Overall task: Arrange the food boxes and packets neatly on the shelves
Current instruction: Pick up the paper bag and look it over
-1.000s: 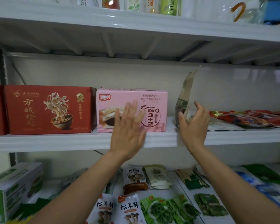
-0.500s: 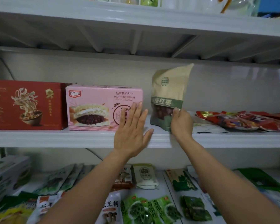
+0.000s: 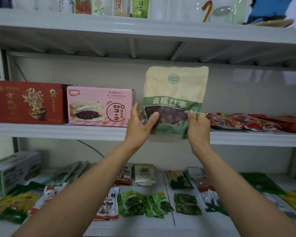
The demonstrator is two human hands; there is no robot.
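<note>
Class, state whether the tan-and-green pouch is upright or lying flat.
Upright: the pouch shows top edge up; left hand and right hand grip its lower corners.

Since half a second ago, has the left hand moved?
Yes. The left hand went right, off the front of the pink box, and now grips the lower left of the date pouch.

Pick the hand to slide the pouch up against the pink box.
Right, probably. The right hand grips the pouch on its far edge; the left hand grips the edge facing the pink box, so it sits in the gap to be closed.
</note>
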